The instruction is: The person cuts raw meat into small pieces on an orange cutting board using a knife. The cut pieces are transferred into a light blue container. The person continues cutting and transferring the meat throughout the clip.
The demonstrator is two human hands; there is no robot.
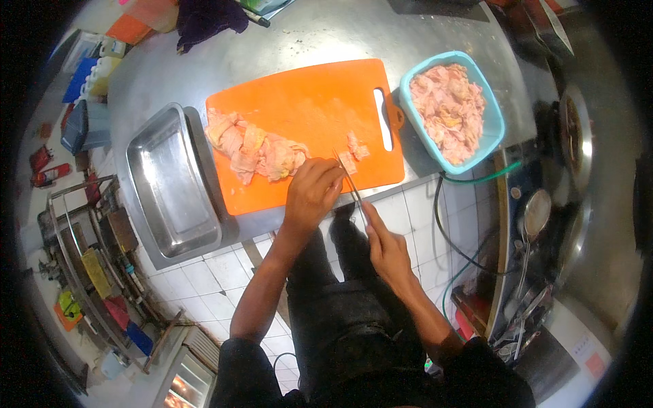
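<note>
My right hand grips the handle of a knife, its blade pointing away from me over the near edge of an orange cutting board. Fingers curled, my left hand presses on the right end of a long heap of pale pink raw meat or skin, right beside the blade. What its fingertips hold is hidden beneath them. To the right of the blade lie a few small cut pieces. A light blue plastic tub of similar cut pieces stands right of the board.
A stainless steel tray sits left of the board on the metal table. Dark cloth and a marker lie at the far edge. A green hose hangs at right, near a ladle. A metal rack stands left.
</note>
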